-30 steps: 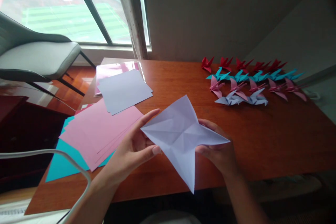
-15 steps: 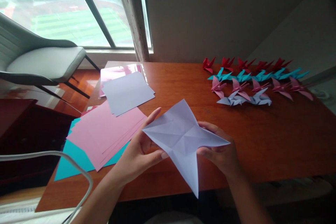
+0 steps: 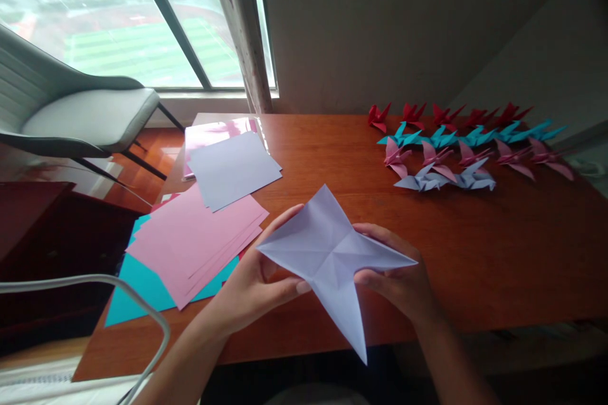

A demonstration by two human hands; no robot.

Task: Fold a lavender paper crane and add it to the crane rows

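A pale lavender-white sheet of origami paper [image 3: 332, 250], creased into a four-pointed star shape, is held above the front of the table. My left hand [image 3: 266, 272] grips its left side, thumb at the near edge and fingers partly hidden behind the paper. On the opposite side my right hand [image 3: 399, 272] pinches the paper around its right point, thumb below and fingers above. Creases meet at the star's middle, and one long point hangs toward me.
Rows of red [image 3: 444, 117], blue [image 3: 441, 137], pink [image 3: 439, 161] and white paper cranes [image 3: 427, 180] stand at the table's back right. Loose white [image 3: 235, 171], pink [image 3: 194, 240] and blue sheets [image 3: 137, 297] lie left. A white curved tube [image 3: 156, 316] crosses the lower left.
The paper's sides have been drawn slightly inward, and its near point has swung a little right and down. Both hands keep their hold; the left fingers sit closer behind the paper.
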